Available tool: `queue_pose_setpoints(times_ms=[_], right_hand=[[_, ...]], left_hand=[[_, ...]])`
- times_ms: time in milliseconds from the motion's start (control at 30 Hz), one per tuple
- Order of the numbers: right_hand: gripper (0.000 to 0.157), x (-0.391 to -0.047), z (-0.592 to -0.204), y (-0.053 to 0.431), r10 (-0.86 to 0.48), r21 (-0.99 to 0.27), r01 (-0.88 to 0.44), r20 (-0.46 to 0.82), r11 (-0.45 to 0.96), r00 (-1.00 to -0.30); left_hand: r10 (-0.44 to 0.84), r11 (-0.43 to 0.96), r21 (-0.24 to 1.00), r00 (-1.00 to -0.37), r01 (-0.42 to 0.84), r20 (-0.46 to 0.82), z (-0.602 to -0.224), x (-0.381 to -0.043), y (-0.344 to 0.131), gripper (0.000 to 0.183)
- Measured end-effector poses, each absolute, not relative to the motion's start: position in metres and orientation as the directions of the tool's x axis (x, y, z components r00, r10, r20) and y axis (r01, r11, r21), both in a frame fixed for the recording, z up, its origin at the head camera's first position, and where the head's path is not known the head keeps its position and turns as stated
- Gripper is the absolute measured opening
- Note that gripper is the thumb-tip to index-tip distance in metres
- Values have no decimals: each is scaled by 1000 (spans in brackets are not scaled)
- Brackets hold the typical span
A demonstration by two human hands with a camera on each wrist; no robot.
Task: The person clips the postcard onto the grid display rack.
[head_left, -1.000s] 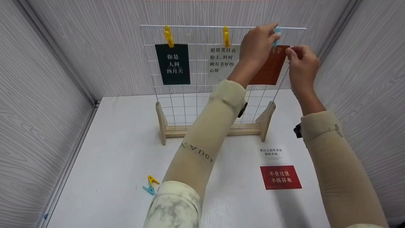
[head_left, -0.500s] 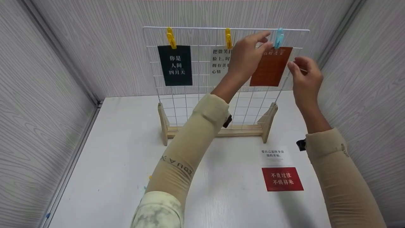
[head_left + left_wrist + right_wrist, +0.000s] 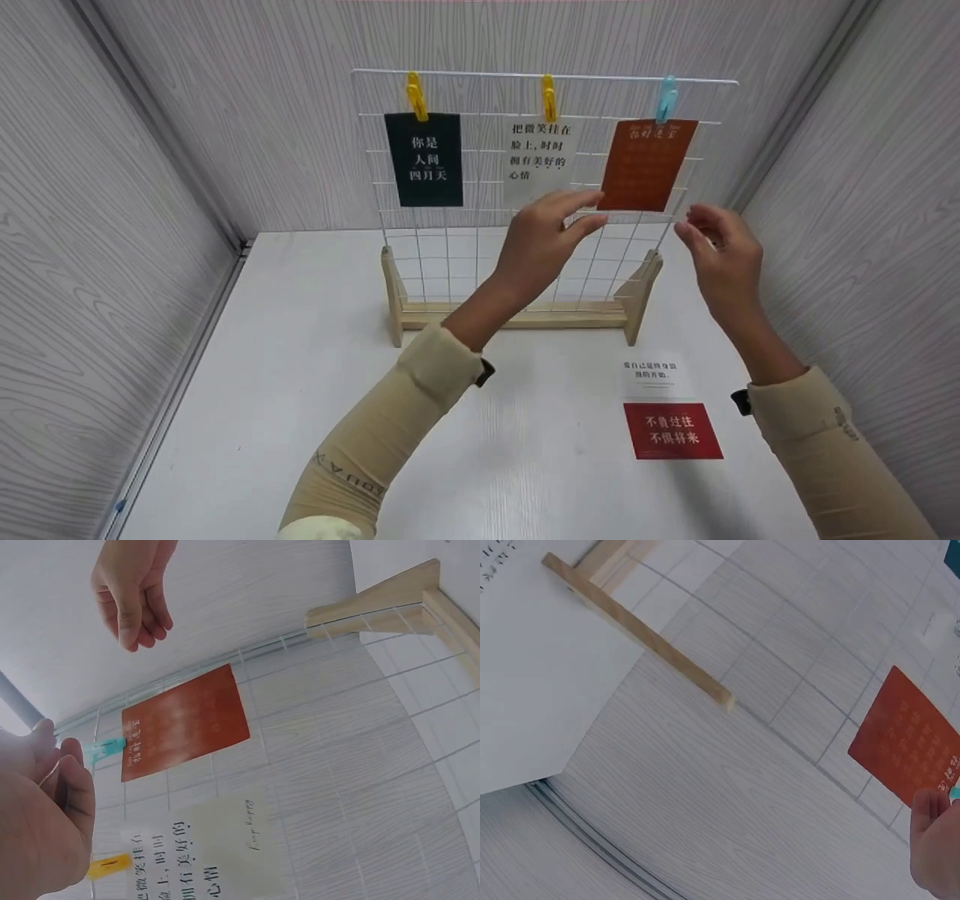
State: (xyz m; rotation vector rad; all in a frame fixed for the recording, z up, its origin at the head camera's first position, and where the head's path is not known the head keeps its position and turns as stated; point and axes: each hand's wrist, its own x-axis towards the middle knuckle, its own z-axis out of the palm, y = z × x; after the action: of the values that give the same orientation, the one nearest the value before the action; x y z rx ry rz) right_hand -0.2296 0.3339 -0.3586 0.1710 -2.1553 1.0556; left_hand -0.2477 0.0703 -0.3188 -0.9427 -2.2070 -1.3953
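Note:
An orange-red card hangs on the white wire grid from a light blue clip. Just below and left of that card, my left hand hovers with thumb and fingers apart, holding nothing. My right hand is in the air to the card's lower right, its fingers loosely bent around nothing. A dark green card and a white card hang to the left, each under a yellow clip. In the left wrist view the blue clip overlaps the card's edge.
Wooden feet and a crossbar hold the wire grid upright on the white table. Flat on the table at the right lie a red card and a white card. Grey wood-grain walls enclose the table.
The left hand has let go of the blue clip and the right hand has left the orange-red card's corner. Both hands have come down; the card stays hanging.

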Motion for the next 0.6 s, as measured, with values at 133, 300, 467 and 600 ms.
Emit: queue_pose_setpoints(times_ms=[133, 300, 467, 600], right_hand=[[34, -218, -376, 337, 130, -612, -398, 639, 684, -758], [34, -206, -398, 346, 70, -600, -382, 593, 703, -802], [36, -196, -421, 358, 20, -578, -371, 558, 727, -830], [38, -189, -441, 368, -17, -565, -346, 507, 749, -862]], left_hand=[[314, 266, 680, -728, 683, 609, -345, -237, 48, 37], [288, 302, 692, -755, 656, 590, -371, -228, 20, 35], [241, 378, 711, -804, 593, 543, -396, -218, -9, 34], [198, 421, 736, -845, 530, 496, -419, -212, -35, 33]])
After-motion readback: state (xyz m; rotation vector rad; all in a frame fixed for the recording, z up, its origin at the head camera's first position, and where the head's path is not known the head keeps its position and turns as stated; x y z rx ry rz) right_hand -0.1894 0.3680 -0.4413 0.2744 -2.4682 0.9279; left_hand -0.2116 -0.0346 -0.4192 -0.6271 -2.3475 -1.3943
